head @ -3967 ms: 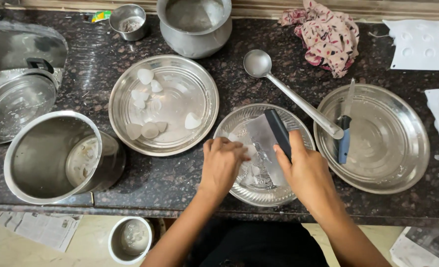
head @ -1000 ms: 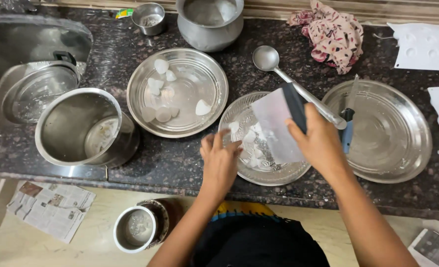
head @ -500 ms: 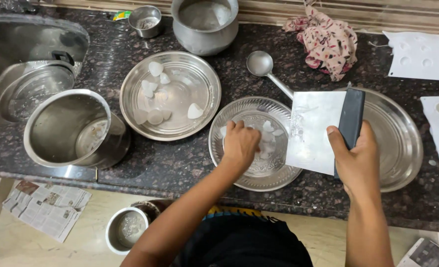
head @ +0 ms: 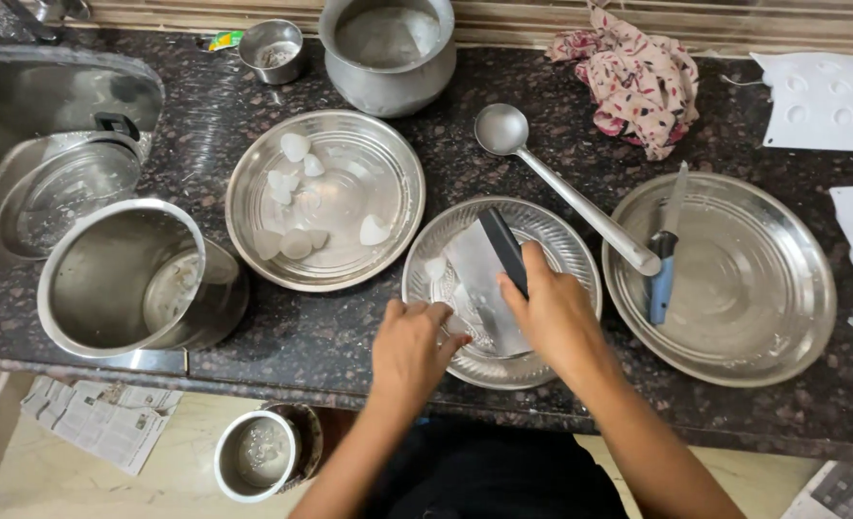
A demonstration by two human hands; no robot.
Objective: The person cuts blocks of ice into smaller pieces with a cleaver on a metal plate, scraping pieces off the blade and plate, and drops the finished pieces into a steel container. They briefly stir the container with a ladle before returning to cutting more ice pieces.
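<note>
Back over the ridged round steel plate (head: 571, 252) now, having swung in from above the wide steel plate on the right half a second ago: flat steel scraper blade with a black grip (head: 489, 274), tilted, lower edge down among the small white ice-like lumps (head: 434, 267) in that plate. Closed around the black grip from the right, right hand (head: 553, 312), thumb along the near side, forearm running back toward the body. Left hand (head: 409, 348) at the plate's near-left rim, fingers curled and tips at the scraper's lower corner; whether pinching a lump, impossible to tell.

Below the counter edge, small steel cup (head: 256, 456) on a pale floor beside folded newspaper (head: 100, 418). Dark speckled stone counter (head: 311, 336) underneath everything. Left of the hands, tall empty steel pot (head: 124, 279); past it, another round steel plate (head: 388, 159) holding more white lumps. Right, wide empty steel plate (head: 792, 279) with a blue-handled knife (head: 664, 252) in it, long steel ladle (head: 561, 187) resting on the counter between. Farther back, grey metal pot (head: 388, 53), small steel bowl (head: 271, 48), crumpled pink floral cloth (head: 638, 77).
</note>
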